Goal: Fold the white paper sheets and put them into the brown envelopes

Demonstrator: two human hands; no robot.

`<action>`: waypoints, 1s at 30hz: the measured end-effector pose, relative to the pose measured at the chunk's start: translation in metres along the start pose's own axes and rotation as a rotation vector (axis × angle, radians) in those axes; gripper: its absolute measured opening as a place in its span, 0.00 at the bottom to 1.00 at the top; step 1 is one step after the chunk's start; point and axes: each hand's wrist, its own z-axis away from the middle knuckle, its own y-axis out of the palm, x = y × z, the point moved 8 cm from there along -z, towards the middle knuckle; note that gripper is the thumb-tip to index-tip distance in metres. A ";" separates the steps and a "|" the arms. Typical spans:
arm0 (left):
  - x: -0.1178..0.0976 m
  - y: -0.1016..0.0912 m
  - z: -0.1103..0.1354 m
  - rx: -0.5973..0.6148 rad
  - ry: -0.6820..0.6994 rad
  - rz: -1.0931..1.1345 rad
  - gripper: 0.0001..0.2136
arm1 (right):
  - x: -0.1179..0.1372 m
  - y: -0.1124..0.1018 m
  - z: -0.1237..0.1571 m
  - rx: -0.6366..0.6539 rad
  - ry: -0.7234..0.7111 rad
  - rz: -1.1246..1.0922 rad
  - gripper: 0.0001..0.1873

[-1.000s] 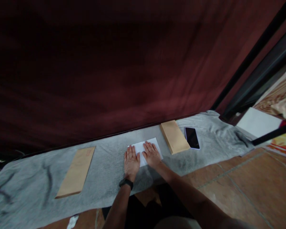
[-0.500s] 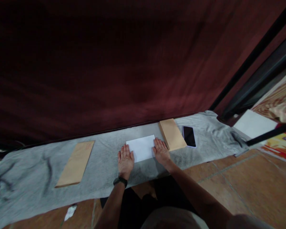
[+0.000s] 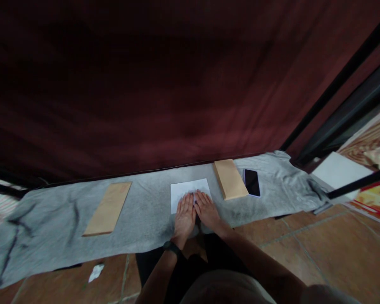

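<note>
A white sheet of paper (image 3: 180,192), possibly folded, lies flat on the grey cloth (image 3: 145,211) in front of me. My left hand (image 3: 185,215) rests palm down on its near part, fingers stretched forward. Close beside it, my right hand (image 3: 207,212) also lies flat on the paper, with the fingertips of both hands near its middle. Neither hand grips anything. The hands cover the paper's near edge. To the right of the paper is a thick stack of brown envelopes or a brown packet (image 3: 230,179).
A flat brown envelope (image 3: 109,209) lies on the cloth at the left. Right of the packet sits a dark-screened phone (image 3: 252,182). A dark red curtain-like surface (image 3: 164,105) rises behind the cloth. A crumpled white scrap (image 3: 96,272) is on the tiled floor (image 3: 304,240).
Both hands have moved inward from the paper's left and right edges to its near middle, now side by side. The view has shifted slightly.
</note>
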 end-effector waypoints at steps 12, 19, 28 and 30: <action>0.031 -0.013 0.042 -0.022 -0.118 -0.045 0.29 | -0.031 -0.008 0.037 -0.047 0.052 0.051 0.30; 0.048 -0.021 0.053 -0.046 -0.164 -0.090 0.28 | -0.040 -0.012 0.043 -0.046 0.084 0.073 0.32; 0.026 -0.009 0.029 0.136 -0.014 -0.047 0.30 | -0.012 -0.010 0.015 0.106 -0.100 0.021 0.28; 0.023 -0.007 0.022 0.179 0.007 -0.054 0.31 | -0.004 -0.008 0.010 0.149 -0.142 -0.001 0.27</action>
